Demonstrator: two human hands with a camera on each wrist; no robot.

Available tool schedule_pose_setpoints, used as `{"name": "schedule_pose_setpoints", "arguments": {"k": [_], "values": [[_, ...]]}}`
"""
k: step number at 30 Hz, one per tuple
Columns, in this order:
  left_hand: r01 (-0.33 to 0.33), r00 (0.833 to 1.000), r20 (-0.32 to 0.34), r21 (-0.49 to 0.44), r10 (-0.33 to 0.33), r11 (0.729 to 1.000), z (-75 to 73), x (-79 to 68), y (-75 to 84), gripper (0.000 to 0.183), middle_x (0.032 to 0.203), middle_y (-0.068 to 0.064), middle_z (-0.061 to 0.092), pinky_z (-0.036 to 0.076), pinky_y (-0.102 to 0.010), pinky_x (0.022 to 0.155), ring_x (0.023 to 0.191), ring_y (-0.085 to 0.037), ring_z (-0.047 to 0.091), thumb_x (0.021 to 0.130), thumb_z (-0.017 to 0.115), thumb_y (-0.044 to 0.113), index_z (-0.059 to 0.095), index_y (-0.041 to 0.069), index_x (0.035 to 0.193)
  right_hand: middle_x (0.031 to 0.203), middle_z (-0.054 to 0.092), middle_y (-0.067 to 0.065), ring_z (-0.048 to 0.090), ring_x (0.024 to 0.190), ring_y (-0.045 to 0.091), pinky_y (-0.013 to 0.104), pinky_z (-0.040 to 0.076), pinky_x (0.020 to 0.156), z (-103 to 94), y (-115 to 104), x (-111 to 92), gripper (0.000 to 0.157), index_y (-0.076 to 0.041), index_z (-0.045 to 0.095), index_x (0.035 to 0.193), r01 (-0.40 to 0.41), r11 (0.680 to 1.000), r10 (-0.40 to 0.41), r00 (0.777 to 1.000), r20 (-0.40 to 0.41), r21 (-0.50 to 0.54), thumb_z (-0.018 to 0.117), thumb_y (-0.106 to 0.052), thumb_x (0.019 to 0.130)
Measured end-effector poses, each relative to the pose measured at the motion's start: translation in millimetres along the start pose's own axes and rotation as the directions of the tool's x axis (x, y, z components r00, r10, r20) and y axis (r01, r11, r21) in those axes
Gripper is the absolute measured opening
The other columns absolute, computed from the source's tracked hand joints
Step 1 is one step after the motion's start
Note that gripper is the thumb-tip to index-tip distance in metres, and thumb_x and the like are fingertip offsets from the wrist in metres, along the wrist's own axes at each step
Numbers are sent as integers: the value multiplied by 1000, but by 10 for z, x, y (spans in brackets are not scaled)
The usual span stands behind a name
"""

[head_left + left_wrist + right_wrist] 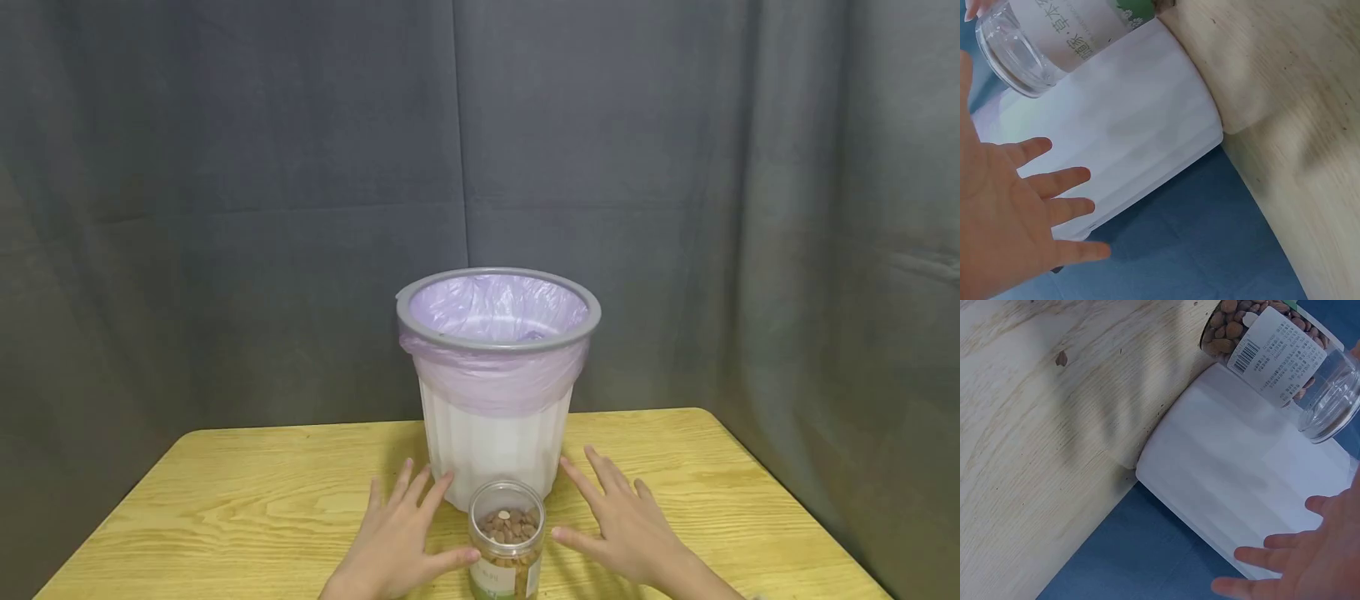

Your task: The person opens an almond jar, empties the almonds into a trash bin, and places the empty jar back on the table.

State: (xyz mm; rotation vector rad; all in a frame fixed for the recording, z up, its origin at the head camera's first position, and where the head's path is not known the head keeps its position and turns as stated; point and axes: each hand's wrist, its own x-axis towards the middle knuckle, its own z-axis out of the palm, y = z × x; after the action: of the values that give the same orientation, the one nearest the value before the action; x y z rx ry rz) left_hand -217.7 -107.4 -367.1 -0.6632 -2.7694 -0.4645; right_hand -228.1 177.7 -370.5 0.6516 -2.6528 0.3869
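Note:
A clear plastic jar [495,575] partly filled with brown, almond-like pieces [510,527] stands upright at the table's front, its mouth uncovered. To its left, my left hand [397,533] spreads its fingers, the thumb tip right at the jar's side in the head view. My right hand [630,529] is on the other side, fingers also spread, with a gap between its thumb and the jar. Neither hand grips anything. Directly behind the jar is a white trash bin [498,442] with a grey rim and a purple liner bag [495,375] folded over its top.
The yellow wood-grain table [262,500] has rounded far corners. Grey curtains [300,208] hang behind it and along both sides. In the right wrist view the jar shows a white barcode label [1275,356]. A small dark mark [1061,359] is on the tabletop.

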Motion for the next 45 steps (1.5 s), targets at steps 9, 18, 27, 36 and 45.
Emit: {"name": "schedule_pose_setpoints", "arguments": {"k": [9,18,27,36,45], "values": [[-74,996,33,-99,78,992,58,2,-36,84,133,-23,42,31,-64,93,123,-43,38,82,49,63,38,-1,135,137,41,19,50,111,41,64,41,78,43,10,34,69,-12,42,137,134,991,-132,988,-78,28,61,-50,82],[-56,993,91,-194,75,979,108,-5,-44,87,137,-24,40,33,-58,95,123,-39,39,82,51,62,36,-5,135,132,45,22,53,108,41,58,45,78,83,-46,98,70,-7,43,136,186,980,-180,980,-81,76,59,-51,83],[45,988,157,-349,11,936,180,-32,-56,90,137,-26,37,34,-59,93,123,-44,37,80,57,59,32,-7,136,133,43,21,55,102,34,55,46,77,96,-111,115,72,-6,41,136,166,973,-167,986,-7,164,59,-50,83],[119,981,195,-546,-13,829,245,-50,-31,86,135,-30,37,35,-64,88,119,-48,38,79,69,42,29,-8,136,135,41,20,47,64,2,32,48,62,114,-130,125,69,-6,39,137,149,963,-164,985,46,225,61,-45,84],[139,977,215,-609,-6,781,293,-31,-10,87,132,-30,40,40,-60,85,115,-48,41,77,73,37,29,-10,135,133,42,18,52,108,38,52,49,74,152,-174,142,71,-5,40,136,158,958,-175,983,49,238,60,-50,83]]}}
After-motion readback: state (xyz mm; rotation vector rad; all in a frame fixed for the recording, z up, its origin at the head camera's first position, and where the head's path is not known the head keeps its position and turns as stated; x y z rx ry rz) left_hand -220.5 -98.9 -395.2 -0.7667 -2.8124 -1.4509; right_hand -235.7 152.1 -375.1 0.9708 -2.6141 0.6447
